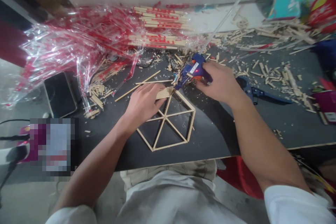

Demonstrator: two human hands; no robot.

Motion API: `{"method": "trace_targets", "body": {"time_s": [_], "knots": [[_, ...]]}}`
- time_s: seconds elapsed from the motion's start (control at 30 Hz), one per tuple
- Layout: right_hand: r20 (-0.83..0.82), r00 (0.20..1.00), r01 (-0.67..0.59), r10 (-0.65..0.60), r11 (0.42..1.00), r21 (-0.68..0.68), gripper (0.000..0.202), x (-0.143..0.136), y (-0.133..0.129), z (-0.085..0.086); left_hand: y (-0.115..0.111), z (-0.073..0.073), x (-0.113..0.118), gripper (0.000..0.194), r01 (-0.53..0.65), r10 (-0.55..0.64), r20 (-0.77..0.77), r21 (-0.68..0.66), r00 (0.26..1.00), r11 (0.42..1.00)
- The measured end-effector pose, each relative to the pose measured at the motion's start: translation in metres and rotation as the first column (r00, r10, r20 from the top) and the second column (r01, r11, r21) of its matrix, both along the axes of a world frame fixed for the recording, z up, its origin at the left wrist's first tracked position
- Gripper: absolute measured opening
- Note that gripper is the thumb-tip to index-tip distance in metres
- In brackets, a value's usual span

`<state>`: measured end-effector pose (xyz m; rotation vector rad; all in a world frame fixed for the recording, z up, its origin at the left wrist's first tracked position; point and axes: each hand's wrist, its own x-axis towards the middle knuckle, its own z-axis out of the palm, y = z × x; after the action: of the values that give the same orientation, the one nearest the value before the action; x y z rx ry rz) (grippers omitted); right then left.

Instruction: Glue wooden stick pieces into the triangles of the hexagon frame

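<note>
A hexagonal frame [170, 144] of pale wooden sticks, with spokes meeting in its middle, lies on the dark table. My right hand [219, 80] is wrapped round a blue glue gun [197, 68] with an orange trigger. Its nozzle points down at the frame's far corner, by the ends of a row of wooden sticks [166, 93]. My left hand [145, 101] grips that row at the frame's far left side, thumb towards me and fingers over the top. The palm hides part of the frame. Two loose sticks [126, 92] lie just beyond my left hand.
Crumpled clear and red wrappers [78, 45] heap at the back left, beside packed chopsticks [160, 19]. Cut stick pieces [265, 71] litter the right side. Blue-handled cutters [262, 94] rest near my right forearm. A phone [60, 94] lies at the left.
</note>
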<state>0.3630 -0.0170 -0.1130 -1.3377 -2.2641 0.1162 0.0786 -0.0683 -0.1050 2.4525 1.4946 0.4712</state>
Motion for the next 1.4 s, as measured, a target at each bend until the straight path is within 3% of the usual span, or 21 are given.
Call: {"method": "trace_targets", "body": {"time_s": [0.5, 0.8, 1.0, 1.2, 1.4], "knots": [[0.019, 0.999, -0.042, 0.042, 0.999, 0.009, 0.008, 0.0036, 0.0007, -0.0028, -0.001, 0.0015, 0.0007, 0.028, 0.003, -0.003, 0.002, 0.001, 1.0, 1.0], [0.042, 0.999, 0.024, -0.019, 0.994, -0.109, 0.012, 0.0012, -0.0015, 0.002, -0.0008, 0.0001, -0.0003, 0.027, 0.012, -0.012, 0.003, 0.009, 1.0, 1.0], [0.021, 1.0, -0.019, 0.02, 0.998, -0.057, 0.015, 0.0012, -0.0019, 0.0036, -0.0015, 0.0005, -0.0001, 0.029, 0.006, -0.006, 0.0, -0.005, 1.0, 1.0], [0.009, 1.0, 0.022, -0.021, 0.996, -0.084, 0.021, 0.0024, -0.0032, 0.0046, -0.0015, 0.0027, 0.0009, 0.028, 0.005, -0.005, -0.003, -0.015, 1.0, 1.0], [-0.015, 0.991, 0.134, -0.133, 0.991, 0.014, 0.033, 0.0093, 0.001, 0.0025, -0.0008, 0.0036, 0.0006, 0.029, -0.006, 0.006, 0.002, -0.032, 1.0, 0.999]]}}
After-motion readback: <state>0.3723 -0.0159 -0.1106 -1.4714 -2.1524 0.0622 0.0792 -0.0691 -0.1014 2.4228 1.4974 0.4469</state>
